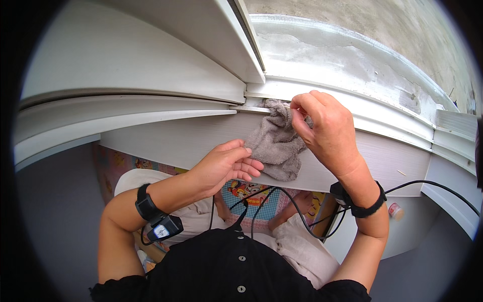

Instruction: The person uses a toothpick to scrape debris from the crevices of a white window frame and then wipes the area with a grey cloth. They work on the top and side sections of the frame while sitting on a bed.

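Observation:
A crumpled grey-brown cloth [277,145] lies over the window sill, its far end tucked into the track of the white sliding window frame [392,128]. My left hand [226,164] touches the cloth's left edge with thumb and forefinger, the other fingers loosely spread. Above the cloth's right side is my right hand [322,130], thumb and forefinger pinched on a thin pale stick whose end reaches the cloth in the track. The rest of the stick is hidden by the fingers.
White sliding sashes [151,75] fill the upper left. A small wooden stick [401,173] lies on the sill at right. Below it stands a small jar [396,211] on a white surface. Black cables [434,182] run from the wrist devices across lap and sill.

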`<action>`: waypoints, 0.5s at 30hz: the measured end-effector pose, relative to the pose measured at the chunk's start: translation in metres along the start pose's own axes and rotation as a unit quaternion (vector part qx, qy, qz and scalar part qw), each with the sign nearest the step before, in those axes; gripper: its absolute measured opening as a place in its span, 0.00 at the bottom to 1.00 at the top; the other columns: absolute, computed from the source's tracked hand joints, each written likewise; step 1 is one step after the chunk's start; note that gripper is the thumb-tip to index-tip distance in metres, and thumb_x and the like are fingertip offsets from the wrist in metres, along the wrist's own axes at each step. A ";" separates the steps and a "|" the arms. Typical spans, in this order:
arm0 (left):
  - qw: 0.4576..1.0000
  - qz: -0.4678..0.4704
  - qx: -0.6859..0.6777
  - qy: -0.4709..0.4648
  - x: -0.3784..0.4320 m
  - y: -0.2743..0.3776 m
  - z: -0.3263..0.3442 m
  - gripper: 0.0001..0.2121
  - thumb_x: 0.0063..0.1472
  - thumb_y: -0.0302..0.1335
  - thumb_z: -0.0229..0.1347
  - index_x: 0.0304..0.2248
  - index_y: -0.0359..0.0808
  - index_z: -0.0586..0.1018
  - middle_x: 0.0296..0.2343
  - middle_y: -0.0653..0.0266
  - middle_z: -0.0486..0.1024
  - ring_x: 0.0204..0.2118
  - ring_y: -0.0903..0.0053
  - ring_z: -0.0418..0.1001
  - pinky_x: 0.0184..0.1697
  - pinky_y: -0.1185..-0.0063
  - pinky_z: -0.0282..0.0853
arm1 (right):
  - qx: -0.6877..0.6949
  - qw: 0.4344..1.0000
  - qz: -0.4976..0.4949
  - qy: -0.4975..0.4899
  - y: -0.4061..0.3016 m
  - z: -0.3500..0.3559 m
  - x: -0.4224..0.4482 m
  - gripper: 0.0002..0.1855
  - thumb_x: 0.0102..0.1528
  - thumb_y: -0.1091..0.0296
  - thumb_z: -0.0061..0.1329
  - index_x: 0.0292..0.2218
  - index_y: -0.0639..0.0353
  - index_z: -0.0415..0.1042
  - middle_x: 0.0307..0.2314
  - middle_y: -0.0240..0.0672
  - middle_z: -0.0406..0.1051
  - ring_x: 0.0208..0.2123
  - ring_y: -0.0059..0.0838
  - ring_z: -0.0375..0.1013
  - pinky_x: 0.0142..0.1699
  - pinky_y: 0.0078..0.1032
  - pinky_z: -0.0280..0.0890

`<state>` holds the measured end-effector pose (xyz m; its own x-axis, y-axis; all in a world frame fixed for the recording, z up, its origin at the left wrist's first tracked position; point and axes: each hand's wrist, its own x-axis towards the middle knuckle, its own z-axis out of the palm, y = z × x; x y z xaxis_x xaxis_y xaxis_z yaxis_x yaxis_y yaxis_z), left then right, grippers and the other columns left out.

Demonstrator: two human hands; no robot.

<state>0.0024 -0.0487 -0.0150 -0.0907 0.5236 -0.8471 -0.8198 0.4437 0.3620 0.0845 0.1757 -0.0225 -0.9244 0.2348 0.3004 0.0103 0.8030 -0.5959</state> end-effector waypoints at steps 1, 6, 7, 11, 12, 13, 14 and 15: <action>1.000 0.000 -0.005 0.002 -0.002 0.001 -0.004 0.05 0.68 0.28 0.43 0.35 0.37 0.64 0.35 0.50 0.75 0.35 0.73 0.76 0.38 0.79 0.72 | -0.023 1.000 -0.015 -0.009 -0.003 0.009 0.006 0.05 0.46 0.74 0.52 0.24 0.58 0.68 0.19 0.34 0.65 0.25 0.34 0.69 0.28 0.30 0.65; 1.000 0.002 -0.014 0.008 -0.006 0.003 -0.011 0.05 0.68 0.28 0.43 0.37 0.36 0.64 0.35 0.50 0.75 0.35 0.74 0.76 0.38 0.79 0.72 | -0.090 0.993 -0.054 -0.054 0.004 0.039 0.017 0.04 0.43 0.74 0.50 0.21 0.57 0.67 0.21 0.33 0.64 0.27 0.32 0.68 0.30 0.28 0.67; 1.000 0.000 -0.013 0.008 -0.005 0.003 -0.011 0.06 0.67 0.29 0.43 0.38 0.35 0.65 0.35 0.51 0.75 0.35 0.75 0.75 0.38 0.79 0.72 | -0.083 0.994 -0.053 -0.056 0.006 0.044 0.017 0.04 0.42 0.74 0.50 0.21 0.57 0.67 0.21 0.33 0.64 0.27 0.32 0.68 0.30 0.29 0.68; 1.000 -0.008 -0.008 0.007 -0.003 0.004 -0.009 0.08 0.67 0.30 0.43 0.40 0.33 0.65 0.35 0.54 0.75 0.34 0.77 0.74 0.38 0.80 0.71 | -0.075 0.995 -0.055 -0.035 0.007 0.062 0.018 0.04 0.41 0.76 0.48 0.21 0.58 0.66 0.23 0.34 0.63 0.29 0.33 0.68 0.30 0.29 0.68; 1.000 -0.011 -0.010 0.005 -0.002 0.004 -0.009 0.08 0.67 0.30 0.43 0.40 0.33 0.65 0.35 0.54 0.75 0.34 0.77 0.74 0.38 0.80 0.71 | -0.079 0.994 -0.055 -0.041 0.006 0.063 0.017 0.04 0.41 0.76 0.48 0.21 0.59 0.66 0.23 0.34 0.63 0.30 0.34 0.68 0.31 0.29 0.68; 1.000 -0.012 -0.012 0.004 -0.002 0.004 -0.009 0.07 0.67 0.29 0.43 0.39 0.34 0.65 0.35 0.53 0.75 0.35 0.76 0.75 0.38 0.80 0.71 | -0.083 0.994 -0.055 -0.047 0.006 0.063 0.016 0.04 0.41 0.77 0.48 0.21 0.59 0.65 0.23 0.34 0.62 0.30 0.34 0.68 0.31 0.29 0.68; 1.000 -0.013 -0.014 0.002 -0.001 0.004 -0.008 0.05 0.67 0.28 0.43 0.38 0.35 0.64 0.35 0.51 0.75 0.35 0.74 0.75 0.38 0.80 0.72 | -0.077 0.994 -0.052 -0.054 0.007 0.060 0.015 0.03 0.43 0.77 0.49 0.23 0.59 0.67 0.23 0.34 0.62 0.30 0.34 0.68 0.32 0.29 0.67; 1.000 -0.014 -0.018 0.000 -0.001 0.004 -0.009 0.04 0.67 0.28 0.43 0.37 0.36 0.64 0.35 0.50 0.75 0.36 0.73 0.76 0.38 0.79 0.72 | -0.070 0.994 -0.050 -0.062 0.008 0.056 0.014 0.03 0.44 0.76 0.49 0.25 0.59 0.69 0.24 0.34 0.63 0.29 0.35 0.68 0.32 0.30 0.66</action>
<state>-0.0062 -0.0538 -0.0159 -0.0670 0.5116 -0.8566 -0.8415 0.4323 0.3240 0.0503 0.1555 -0.0646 -0.9632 0.0886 0.2536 -0.0382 0.8893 -0.4557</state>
